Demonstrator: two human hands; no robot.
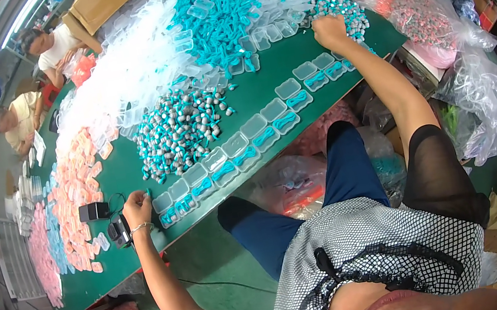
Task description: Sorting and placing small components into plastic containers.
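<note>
A row of small clear plastic cases (234, 145) with raised lids runs along the near edge of the green table. Most of them hold looped teal cords (223, 172). At the row's left end, my left hand (137, 209) is closed, with a small teal-tipped piece (148, 192) showing at its fingertips. My right hand (330, 31) is stretched to the far right, its fingers curled at the edge of a pile of small grey-and-teal pieces (357, 17). Whatever it may hold is hidden. Another heap of grey-and-teal pieces (175, 128) lies behind the row.
A large teal heap (219, 18) lies among piled clear cases (114, 59). Peach cases (74, 191) and a black box-shaped device (94, 211) are at left. Bulging plastic bags (483, 102) crowd the right. Two people (20, 124) sit beyond the table's far left.
</note>
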